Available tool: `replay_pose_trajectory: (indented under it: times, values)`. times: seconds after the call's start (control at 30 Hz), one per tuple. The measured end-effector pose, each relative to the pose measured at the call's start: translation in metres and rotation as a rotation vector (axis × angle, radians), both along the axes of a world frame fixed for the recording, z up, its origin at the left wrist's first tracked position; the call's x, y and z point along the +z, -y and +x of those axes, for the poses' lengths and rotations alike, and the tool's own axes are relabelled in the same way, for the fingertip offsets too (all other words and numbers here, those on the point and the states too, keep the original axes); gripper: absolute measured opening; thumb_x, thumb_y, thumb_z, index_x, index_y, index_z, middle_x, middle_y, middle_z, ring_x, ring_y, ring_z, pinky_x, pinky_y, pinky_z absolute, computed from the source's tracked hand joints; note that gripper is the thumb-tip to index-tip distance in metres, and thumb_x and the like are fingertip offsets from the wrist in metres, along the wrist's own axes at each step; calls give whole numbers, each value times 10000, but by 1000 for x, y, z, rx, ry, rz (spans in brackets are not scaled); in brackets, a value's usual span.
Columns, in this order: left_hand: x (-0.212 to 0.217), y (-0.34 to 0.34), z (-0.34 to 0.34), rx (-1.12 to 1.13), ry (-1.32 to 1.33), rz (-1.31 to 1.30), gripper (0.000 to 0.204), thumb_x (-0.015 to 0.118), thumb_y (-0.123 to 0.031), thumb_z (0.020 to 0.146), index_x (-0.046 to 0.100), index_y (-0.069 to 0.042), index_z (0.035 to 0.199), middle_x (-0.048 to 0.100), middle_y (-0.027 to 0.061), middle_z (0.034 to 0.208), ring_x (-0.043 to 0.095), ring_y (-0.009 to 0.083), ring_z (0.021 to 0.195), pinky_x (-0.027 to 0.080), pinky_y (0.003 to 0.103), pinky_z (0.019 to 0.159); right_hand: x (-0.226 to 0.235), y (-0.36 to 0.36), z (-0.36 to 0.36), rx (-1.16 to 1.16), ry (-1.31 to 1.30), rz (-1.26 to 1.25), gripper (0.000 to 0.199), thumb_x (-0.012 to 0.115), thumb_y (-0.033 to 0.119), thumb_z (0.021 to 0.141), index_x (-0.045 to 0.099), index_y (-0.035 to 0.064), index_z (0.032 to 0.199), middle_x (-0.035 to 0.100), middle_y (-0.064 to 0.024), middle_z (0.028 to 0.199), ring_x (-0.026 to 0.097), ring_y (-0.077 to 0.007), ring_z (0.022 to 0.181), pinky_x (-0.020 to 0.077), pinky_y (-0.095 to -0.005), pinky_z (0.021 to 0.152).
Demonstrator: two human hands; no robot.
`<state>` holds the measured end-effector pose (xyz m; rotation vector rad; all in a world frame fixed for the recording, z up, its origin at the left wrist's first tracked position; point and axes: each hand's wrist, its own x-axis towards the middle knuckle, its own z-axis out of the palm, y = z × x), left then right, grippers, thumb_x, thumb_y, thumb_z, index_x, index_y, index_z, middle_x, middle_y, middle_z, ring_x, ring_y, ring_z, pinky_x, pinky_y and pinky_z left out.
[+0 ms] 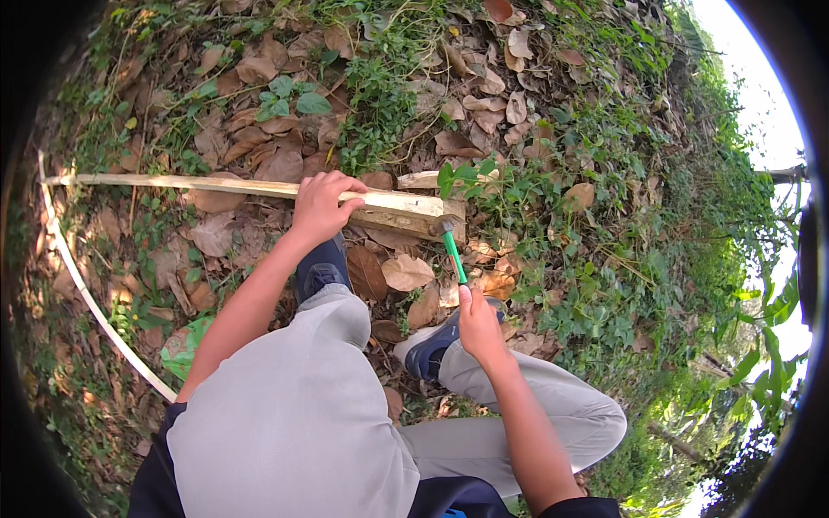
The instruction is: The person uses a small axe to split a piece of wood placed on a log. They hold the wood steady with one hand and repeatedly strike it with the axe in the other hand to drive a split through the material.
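My left hand (323, 205) is wrapped over a long, pale wooden strip (401, 201) and presses it onto a thicker wooden block (393, 222) lying on the ground. My right hand (480, 325) is closed round the green handle of a claw hammer (453, 253). The hammer's metal head is at the right end of the strip and block; I cannot tell whether it touches them. Whether there is a nail at that end is too small to make out.
Another long pale strip (91, 281) curves along the left, meeting the first one's far end. Dry leaves (408, 273) and green plants (380, 112) cover the ground. My blue shoes (432, 344) are close to the block. A crumpled green wrapper (183, 347) lies beside my left arm.
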<state>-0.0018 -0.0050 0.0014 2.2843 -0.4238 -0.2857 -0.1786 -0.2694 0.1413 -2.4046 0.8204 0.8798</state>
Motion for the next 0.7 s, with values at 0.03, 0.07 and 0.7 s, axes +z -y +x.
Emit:
replay_pose_trajectory:
  times: [0.03, 0.07, 0.7]
  values:
    - [3, 1, 2, 0, -12, 17, 201, 790, -287, 869, 778, -200, 1050, 681, -6, 993, 602, 237, 1036, 399, 397, 940, -2, 2, 2, 4, 1, -2, 554, 354, 473, 1121, 576, -34, 1097, 676, -370, 1016, 608, -590, 1047, 456, -655, 881]
    - [5, 2, 5, -3, -35, 44, 201, 794, -285, 865, 778, -207, 1050, 674, -5, 971, 602, 234, 1032, 402, 401, 931, -6, 4, 1, 4, 9, -5, 542, 354, 470, 1122, 564, -30, 1094, 677, -368, 1029, 608, -591, 1044, 458, -659, 887]
    - [21, -8, 25, -218, -155, 100, 367, 780, -309, 895, 727, -172, 1231, 685, 54, 1172, 599, 281, 1197, 435, 438, 1016, -1, -7, 5, -57, 39, -6, 529, 374, 439, 1112, 598, -39, 1079, 679, -368, 1047, 632, -572, 1038, 490, -632, 898]
